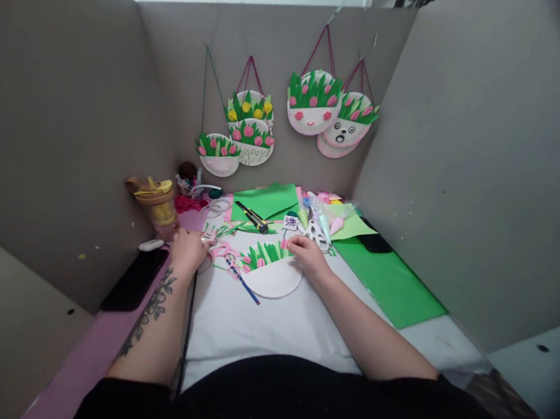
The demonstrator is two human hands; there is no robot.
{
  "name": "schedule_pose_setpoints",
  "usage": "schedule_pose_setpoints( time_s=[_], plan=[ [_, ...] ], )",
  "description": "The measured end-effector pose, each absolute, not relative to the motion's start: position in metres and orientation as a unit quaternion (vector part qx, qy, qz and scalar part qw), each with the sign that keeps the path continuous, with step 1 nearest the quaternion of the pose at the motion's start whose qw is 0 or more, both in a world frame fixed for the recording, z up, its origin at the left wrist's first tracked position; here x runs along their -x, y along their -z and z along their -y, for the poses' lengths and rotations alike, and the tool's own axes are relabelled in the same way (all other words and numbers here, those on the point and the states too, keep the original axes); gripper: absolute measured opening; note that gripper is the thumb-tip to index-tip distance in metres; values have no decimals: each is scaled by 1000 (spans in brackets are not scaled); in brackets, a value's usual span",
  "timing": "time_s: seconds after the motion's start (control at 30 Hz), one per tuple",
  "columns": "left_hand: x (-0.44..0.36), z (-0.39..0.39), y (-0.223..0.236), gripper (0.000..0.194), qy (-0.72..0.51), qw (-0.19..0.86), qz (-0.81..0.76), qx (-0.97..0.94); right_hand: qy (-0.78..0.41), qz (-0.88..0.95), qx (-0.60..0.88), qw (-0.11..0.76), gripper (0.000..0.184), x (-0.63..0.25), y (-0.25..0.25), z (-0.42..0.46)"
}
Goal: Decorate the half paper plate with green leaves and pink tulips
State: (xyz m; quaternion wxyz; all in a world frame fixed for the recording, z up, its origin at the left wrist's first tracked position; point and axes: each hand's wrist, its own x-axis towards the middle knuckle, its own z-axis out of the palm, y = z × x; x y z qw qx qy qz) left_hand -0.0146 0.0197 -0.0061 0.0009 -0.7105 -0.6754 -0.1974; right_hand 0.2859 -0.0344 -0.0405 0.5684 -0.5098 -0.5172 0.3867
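A white paper-plate pocket [275, 282] lies on the white-covered table, with green paper leaves [266, 253] and pink paper tulips [260, 262] along its top. My right hand [309, 256] is at the pocket's upper right, fingertips pinched on a pink paper tulip [284, 244]. To the left, my left hand [188, 252] rests low over the table, fingers closed near a small pale piece [210, 236]; what they grip is too small to make out. Pink paper scraps [223, 251] and a blue pencil-like stick [250, 292] lie between my left hand and the pocket.
A utility knife [252, 217] lies on green paper [265, 201] behind the pocket. White-handled scissors [318, 235] and bagged tubes [326, 221] are at right. A yellow cup [160, 207] and a dark phone [135, 281] stand left. Finished plate pockets [310, 121] hang on the grey partition.
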Motion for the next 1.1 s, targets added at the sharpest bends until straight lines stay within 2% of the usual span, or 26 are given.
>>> schedule_pose_setpoints(
  time_s=[0.07, 0.17, 0.23, 0.63, 0.9, 1.1],
  plan=[
    [0, -12, 2, 34, 181, 32, 668, 721, -313, 544, 543, 558, 12, -285, 42, 30],
    [-28, 3, 0, 22, 153, -43, 593, 790, -228, 566, 598, 520, 8, -280, 44, 23],
    [-43, 13, 2, 22, 120, -90, 534, 832, -207, 572, 629, 484, 7, -276, 47, 16],
    [-35, 14, 3, 29, 108, -106, 479, 864, -177, 594, 693, 369, 14, -270, 67, -27],
    [-38, 21, 0, 25, 56, -169, 434, 883, -182, 580, 708, 359, 15, -268, 73, -30],
    [-41, 23, 1, 21, 38, -161, 430, 888, -181, 578, 710, 359, 15, -265, 74, -29]
  ],
)
